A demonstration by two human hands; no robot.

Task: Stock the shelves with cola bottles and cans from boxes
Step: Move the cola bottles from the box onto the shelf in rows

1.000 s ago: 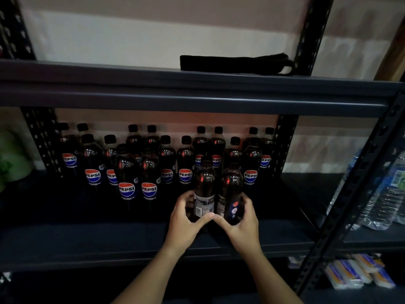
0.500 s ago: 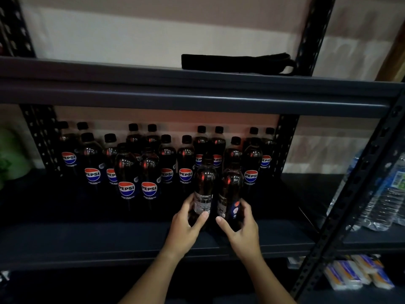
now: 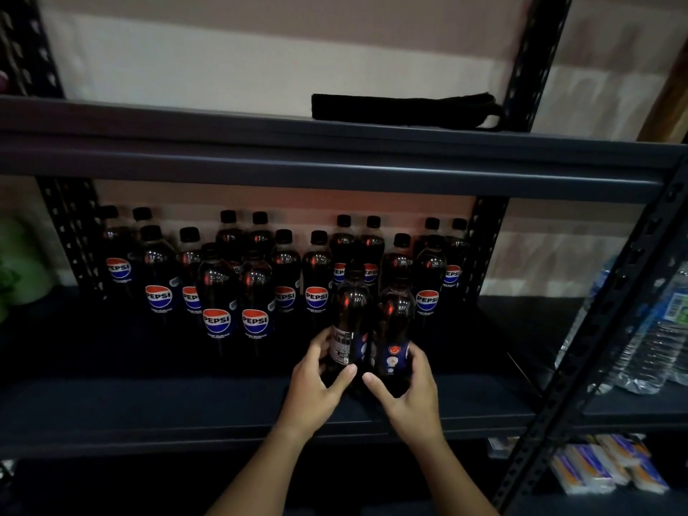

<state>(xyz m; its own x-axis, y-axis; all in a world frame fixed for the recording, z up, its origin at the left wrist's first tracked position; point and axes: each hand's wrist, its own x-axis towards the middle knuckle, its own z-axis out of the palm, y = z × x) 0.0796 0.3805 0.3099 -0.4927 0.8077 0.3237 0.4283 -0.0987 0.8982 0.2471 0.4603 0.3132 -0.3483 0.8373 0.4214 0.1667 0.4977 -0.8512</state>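
**2 bottles gripped at shelf front**

Left hand (image 3: pixel 316 385) curled round dark plastic cola bottle, white label panel facing out (image 3: pixel 348 322). Right hand (image 3: pixel 409 389) curled round touching twin at 3 o'clock (image 3: pixel 394 329). Both upright on dark metal shelf (image 3: pixel 149 404); Pepsi rows (image 3: pixel 223 292) at 10 to 12 o'clock.

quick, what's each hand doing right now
Left hand: gripping the left Pepsi bottle, fingers curled round its base.
Right hand: gripping the right Pepsi bottle the same way.
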